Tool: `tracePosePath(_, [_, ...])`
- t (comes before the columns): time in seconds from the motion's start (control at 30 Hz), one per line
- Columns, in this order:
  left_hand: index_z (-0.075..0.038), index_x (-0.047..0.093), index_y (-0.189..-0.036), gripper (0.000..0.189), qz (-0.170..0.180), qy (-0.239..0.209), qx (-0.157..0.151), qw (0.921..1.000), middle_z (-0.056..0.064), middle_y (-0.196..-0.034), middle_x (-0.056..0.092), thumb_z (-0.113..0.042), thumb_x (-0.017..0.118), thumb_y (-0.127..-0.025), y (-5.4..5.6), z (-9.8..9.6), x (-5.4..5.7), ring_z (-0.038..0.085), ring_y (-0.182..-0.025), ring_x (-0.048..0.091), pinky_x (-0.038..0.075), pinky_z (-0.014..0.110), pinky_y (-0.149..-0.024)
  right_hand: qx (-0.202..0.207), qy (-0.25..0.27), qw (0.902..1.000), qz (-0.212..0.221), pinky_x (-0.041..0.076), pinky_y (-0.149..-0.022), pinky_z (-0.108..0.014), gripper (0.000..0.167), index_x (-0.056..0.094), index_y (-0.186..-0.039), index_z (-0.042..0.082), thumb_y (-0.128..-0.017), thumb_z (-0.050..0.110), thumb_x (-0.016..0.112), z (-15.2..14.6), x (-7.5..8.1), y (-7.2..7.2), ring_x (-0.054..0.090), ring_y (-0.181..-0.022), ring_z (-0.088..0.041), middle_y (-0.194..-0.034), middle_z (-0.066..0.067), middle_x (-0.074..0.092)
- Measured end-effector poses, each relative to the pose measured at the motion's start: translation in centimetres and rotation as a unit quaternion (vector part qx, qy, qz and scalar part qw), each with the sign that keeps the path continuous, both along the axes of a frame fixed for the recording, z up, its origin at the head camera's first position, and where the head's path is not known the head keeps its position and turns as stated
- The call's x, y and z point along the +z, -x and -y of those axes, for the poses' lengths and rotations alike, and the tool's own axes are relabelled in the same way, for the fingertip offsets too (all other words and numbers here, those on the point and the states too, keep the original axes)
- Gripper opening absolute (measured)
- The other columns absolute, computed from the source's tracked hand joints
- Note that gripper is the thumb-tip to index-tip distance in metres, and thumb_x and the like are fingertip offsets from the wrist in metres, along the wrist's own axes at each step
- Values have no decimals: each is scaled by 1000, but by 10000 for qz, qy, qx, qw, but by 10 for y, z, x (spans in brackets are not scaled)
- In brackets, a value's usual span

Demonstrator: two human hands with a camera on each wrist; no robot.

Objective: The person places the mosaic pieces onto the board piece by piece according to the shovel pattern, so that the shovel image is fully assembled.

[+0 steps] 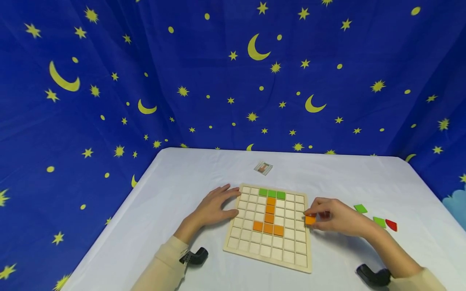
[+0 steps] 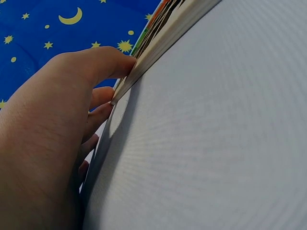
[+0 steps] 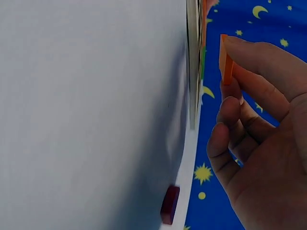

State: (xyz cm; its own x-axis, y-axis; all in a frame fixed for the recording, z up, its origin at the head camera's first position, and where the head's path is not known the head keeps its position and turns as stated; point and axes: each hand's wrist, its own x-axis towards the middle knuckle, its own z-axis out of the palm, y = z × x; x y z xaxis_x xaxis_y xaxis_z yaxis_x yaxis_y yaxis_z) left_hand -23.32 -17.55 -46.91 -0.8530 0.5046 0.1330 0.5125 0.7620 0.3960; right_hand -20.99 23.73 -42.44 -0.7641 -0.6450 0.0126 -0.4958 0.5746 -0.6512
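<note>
A square wooden grid board lies on the table. Three green tiles sit side by side in its far row, with several orange tiles running down below them and widening to a row at the near end. My left hand rests at the board's left edge, fingers extended, thumb touching the rim. Between thumb and fingertips my right hand pinches an orange square tile. That hand is raised at the board's right edge, the tile overlapping the rim in the head view.
Right of the board lie two loose green tiles, one farther and one nearer, beside a red piece with a curved side. A small printed card lies beyond the board. Blue star-patterned cloth stands behind the white-covered table.
</note>
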Motion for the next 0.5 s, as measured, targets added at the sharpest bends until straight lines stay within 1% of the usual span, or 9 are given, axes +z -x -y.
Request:
tracePosePath(0.17, [-27,49,-141,61,-13,-40,-31,10000,-12,-150,38,-54,59,-88,-1,-1,1,19,-142,21,17,45,-113,142,110,9998,-31,45,-61,-25,32,73,-113,20,-82,27,78,9,0,-1,53,-76,-14,-94,8,61])
tracePosePath(0.4, [-26,50,-141,61,4,-26,-6,10000,-11,-149,38,-52,61,-88,-1,-1,3,18,-142,22,17,44,-113,303,189,9993,-84,46,-61,-25,29,73,-111,22,-83,27,77,22,-1,-3,53,-75,-13,-93,7,60])
tracePosePath(0.5, [-26,50,-141,60,1,-41,-17,10000,-11,-149,38,-52,61,-88,-1,-2,3,19,-142,22,17,44,-113,443,243,9987,-103,46,-61,-25,28,73,-111,21,-84,26,76,27,0,-4,53,-75,-12,-94,7,60])
